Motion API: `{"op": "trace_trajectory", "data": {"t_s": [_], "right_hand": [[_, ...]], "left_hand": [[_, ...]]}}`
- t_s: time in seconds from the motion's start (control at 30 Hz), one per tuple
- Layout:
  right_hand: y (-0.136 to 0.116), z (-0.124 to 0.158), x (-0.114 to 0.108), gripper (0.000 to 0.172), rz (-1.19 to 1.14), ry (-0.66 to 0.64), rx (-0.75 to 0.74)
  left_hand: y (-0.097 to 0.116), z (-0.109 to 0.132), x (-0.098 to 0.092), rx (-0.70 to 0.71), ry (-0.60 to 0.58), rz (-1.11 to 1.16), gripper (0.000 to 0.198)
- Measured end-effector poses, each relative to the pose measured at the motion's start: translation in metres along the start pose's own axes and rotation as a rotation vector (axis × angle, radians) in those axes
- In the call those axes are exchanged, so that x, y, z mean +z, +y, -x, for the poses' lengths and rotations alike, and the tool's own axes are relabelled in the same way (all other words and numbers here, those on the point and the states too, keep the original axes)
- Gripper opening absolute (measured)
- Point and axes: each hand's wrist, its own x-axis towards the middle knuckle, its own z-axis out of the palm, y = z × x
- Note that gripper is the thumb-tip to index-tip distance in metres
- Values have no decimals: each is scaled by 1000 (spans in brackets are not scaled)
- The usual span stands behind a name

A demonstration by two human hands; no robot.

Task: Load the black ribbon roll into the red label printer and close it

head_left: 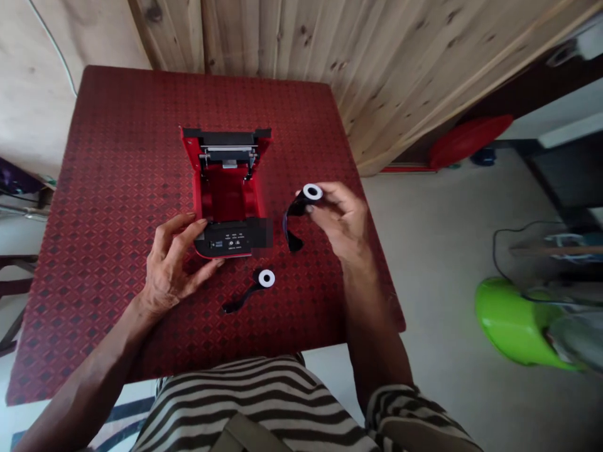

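Observation:
A red and black device (230, 198) stands on the table with its lid raised and its red inner compartment in view. My left hand (174, 263) grips the left front corner of the device, fingers on top and thumb at the front edge. To the right of the device my right hand (342, 220) holds a small roll (313, 193) with a white end ring, from which a dark strip hangs down. A second roll (266, 278), its dark strip stretched to the left, lies on the table in front of the device.
The table (117, 138) has a red patterned cover. Wooden boards (282, 44) rise behind it. On the floor to the right are a bright green container (511, 320), a cable and a red object (471, 143).

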Motion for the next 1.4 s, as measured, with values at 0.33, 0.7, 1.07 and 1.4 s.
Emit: {"op": "trace_trajectory", "data": {"t_s": [0.33,0.7,1.07,1.4], "right_hand": [[44,16,3,36,100,-81,83],[-33,106,-6,14,299,-198,78],[-44,107,26,32,139,-396,-13],[-97,-14,43,20,459,-492,-369]], "left_hand": [[-1,-1,0,15,10,1,76],[4,-3,-3,-39,-47,-21,74],[-1,-1,-1,-3,-27,10,76],[-5,6,0,-19,-52,46,71]]}}
